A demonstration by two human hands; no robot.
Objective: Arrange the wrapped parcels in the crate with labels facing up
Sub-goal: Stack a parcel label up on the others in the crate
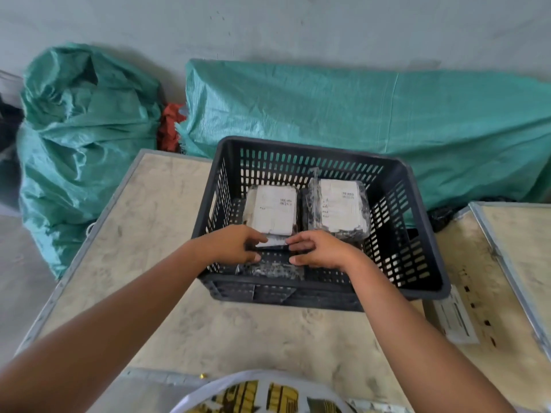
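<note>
A dark slotted plastic crate (417,234) stands on a pale worktop. Two clear-wrapped parcels lie flat at its far end, white labels up: one on the left (272,211), one on the right (340,205). A third wrapped parcel (272,265) sits at the near left of the crate, its label strip showing between my hands. My left hand (238,244) grips its left side and my right hand (320,248) grips its right side, thumbs toward me over the crate's near wall. Most of this parcel's top is hidden by my fingers.
The worktop (155,222) has a metal edge on the left. A second board-topped surface (512,263) stands at the right, with a white label strip (454,318) lying near the gap. Green woven sacks (83,138) lean on the wall behind. A white printed bag (259,396) lies at the near edge.
</note>
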